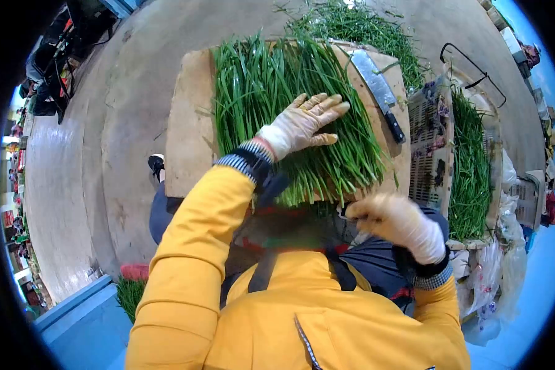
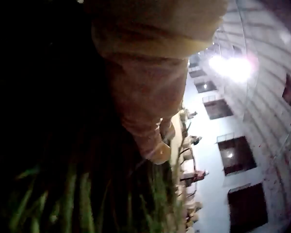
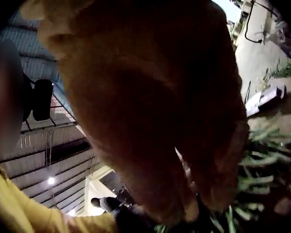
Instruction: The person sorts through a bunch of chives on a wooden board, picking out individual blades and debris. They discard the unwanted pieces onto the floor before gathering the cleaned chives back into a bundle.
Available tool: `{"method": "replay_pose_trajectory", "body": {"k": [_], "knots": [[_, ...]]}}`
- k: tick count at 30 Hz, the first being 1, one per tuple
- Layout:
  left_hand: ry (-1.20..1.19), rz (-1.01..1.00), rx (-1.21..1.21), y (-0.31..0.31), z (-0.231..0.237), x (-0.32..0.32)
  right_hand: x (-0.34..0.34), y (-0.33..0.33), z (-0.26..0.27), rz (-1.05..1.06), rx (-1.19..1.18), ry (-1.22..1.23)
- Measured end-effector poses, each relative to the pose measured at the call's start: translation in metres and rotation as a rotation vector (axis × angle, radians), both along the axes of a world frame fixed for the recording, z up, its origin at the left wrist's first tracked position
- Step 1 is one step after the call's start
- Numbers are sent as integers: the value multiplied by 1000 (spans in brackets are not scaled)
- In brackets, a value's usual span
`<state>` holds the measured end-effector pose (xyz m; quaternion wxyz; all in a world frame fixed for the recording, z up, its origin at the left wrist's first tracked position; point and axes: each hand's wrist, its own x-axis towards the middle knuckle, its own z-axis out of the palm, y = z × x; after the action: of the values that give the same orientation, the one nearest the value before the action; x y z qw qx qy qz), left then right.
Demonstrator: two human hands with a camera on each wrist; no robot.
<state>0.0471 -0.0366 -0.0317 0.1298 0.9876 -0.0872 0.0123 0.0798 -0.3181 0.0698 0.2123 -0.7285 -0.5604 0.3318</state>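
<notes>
Long green leafy stalks (image 1: 253, 92) lie in a thick layer on a wooden board (image 1: 194, 105), their pale ends toward the person. The gloved left hand (image 1: 302, 126) rests palm down on them, fingers spread; its glove (image 2: 145, 92) also shows in the left wrist view, above dark leaves. Near the board's front edge, beside the stalk ends, is the gloved right hand (image 1: 401, 225), blurred, its fingers bent; whether they hold anything is unclear. In the right wrist view, the right glove (image 3: 150, 107) fills the middle, with stalk ends (image 3: 257, 179) beside it.
A knife (image 1: 379, 86) with a black handle lies on the board's right side. Further right stand a plastic crate (image 1: 428, 142) and a container of greens (image 1: 468, 166). Loose greens (image 1: 370, 31) lie on the floor beyond the board. Clear plastic bags (image 1: 505, 246) hang at the right.
</notes>
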Motion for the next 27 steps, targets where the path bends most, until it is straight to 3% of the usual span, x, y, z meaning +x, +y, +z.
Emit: {"method": "replay_pose_trajectory", "body": {"k": [2, 4, 5, 6, 7, 8, 10, 11, 12, 13, 14, 16, 17, 18, 19, 20, 22, 24, 27], "knots": [[-374, 133, -284, 10, 20, -15, 29, 19, 1, -360, 46, 2], [-669, 498, -405, 30, 31, -48, 62, 37, -25, -533, 250, -43], [-764, 702, -459, 43, 31, -68, 87, 42, -61, -523, 263, -47], [-630, 980, -788, 73, -7, -95, 114, 45, -108, -565, 236, -55], [-415, 1194, -1020, 70, 17, -120, 125, 53, -131, -601, 212, -60], [-434, 1210, -1007, 68, 15, -134, 121, 67, -128, -579, 224, -54], [-260, 1288, -1181, 67, 0, -147, 107, 94, -114, -682, -94, -275], [-231, 1280, -1157, 67, -10, -146, 92, 104, -112, -669, 52, -220], [-198, 1270, -1134, 63, -16, -141, 68, 120, -91, -733, -28, -88], [-344, 1313, -924, 42, -8, -126, 47, 136, -70, -731, -43, 55], [-467, 1043, -1224, 54, -57, -118, 31, 147, -57, -725, -58, 197], [-262, 1084, -1260, 34, -26, -98, 24, 170, -101, -655, 65, 543], [-140, 1148, -1217, 27, -17, -89, 2, 178, -69, -688, 2, 529], [-20, 1208, -1171, 25, -14, -83, -7, 183, -71, -694, 31, 555], [-39, 1195, -1241, 30, -37, -78, -8, 185, -82, -710, 85, 681], [-41, 1196, -1243, 28, -31, -81, -9, 186, -94, -724, 140, 807], [97, 901, -1717, 18, -1, -92, -2, 178, -102, -656, 63, 947], [180, 969, -1698, 7, 14, -102, -4, 170, -101, -585, -11, 1085], [118, 838, -2013, -4, 20, -114, -21, 160, -79, -619, 124, 1132]]}}
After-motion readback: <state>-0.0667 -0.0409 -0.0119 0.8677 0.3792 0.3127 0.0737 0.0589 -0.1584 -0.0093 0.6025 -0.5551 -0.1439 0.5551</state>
